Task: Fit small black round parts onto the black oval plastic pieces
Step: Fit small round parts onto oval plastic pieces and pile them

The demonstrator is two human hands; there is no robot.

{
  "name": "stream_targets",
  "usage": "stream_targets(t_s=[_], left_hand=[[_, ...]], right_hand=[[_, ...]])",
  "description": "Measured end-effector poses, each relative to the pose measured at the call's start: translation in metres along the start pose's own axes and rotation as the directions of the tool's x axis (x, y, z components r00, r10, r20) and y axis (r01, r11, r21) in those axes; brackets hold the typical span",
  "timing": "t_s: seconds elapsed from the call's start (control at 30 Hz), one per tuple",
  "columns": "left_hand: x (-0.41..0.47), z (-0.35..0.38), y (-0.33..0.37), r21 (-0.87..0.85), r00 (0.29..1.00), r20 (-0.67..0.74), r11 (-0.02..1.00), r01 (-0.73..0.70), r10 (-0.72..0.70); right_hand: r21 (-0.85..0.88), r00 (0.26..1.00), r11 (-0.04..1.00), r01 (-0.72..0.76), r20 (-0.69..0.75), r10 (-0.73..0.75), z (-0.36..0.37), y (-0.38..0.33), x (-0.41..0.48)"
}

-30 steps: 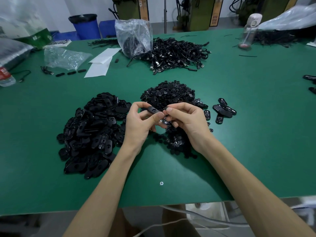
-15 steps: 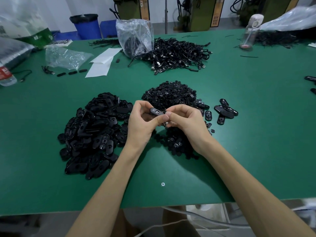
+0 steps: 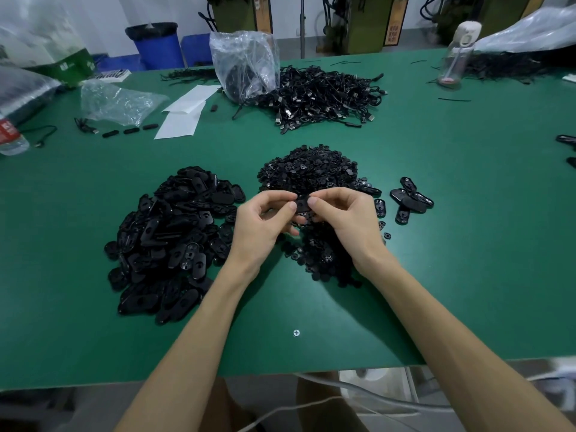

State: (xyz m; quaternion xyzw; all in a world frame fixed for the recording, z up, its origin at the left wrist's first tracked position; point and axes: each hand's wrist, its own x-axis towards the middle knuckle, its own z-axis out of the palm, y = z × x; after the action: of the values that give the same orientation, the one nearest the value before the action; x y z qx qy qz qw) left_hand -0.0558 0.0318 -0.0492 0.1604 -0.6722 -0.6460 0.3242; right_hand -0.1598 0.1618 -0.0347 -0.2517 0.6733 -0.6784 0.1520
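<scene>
Oval piece, black, flat, small, is held above mid-table, ends covered by fingertips; can't tell if a round part sits in it. Heap of oval pieces lies twd the table's left edge. Heap of round parts is just behind & under the hands, partly hidden by them. Loose ovals lie twd the right edge. Cable heap & clear bag are near the far edge. Both left hand & right hand are curled, thumb & forefinger tips pinching the piece.
</scene>
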Motion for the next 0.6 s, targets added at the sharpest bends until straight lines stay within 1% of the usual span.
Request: stream_targets(t_s=[0.1, 0.17, 0.27, 0.5, 0.6], left_hand=[[0.0004, -0.0004, -0.0009, 0.003, 0.999, -0.043, 1.000, 0.001, -0.001], [0.0007, -0.0013, -0.0012, 0.005, 0.998, -0.061, 1.000, -0.005, 0.005], [-0.0004, 0.0000, 0.0002, -0.007, 0.999, -0.033, 1.000, -0.007, 0.006], [-0.0023, 0.0002, 0.0021, -0.029, 1.000, 0.018, 0.999, -0.022, 0.023], [-0.0019, -0.0002, 0.0018, -0.033, 0.999, 0.039, 0.999, -0.018, 0.019]], right_hand=[[-0.208, 0.996, 0.975, 0.079, -0.034, -0.088, 0.0002, -0.0007, -0.0020], [-0.260, 0.991, 0.958, 0.124, -0.022, -0.134, 0.0023, -0.0022, -0.0048], [-0.284, 0.991, 0.950, 0.128, 0.001, -0.133, 0.0053, -0.0038, -0.0074], [-0.300, 0.990, 0.945, 0.128, -0.011, -0.138, 0.0053, -0.0042, -0.0074], [-0.333, 0.983, 0.928, 0.166, -0.021, -0.184, 0.0061, -0.0033, -0.0080]])
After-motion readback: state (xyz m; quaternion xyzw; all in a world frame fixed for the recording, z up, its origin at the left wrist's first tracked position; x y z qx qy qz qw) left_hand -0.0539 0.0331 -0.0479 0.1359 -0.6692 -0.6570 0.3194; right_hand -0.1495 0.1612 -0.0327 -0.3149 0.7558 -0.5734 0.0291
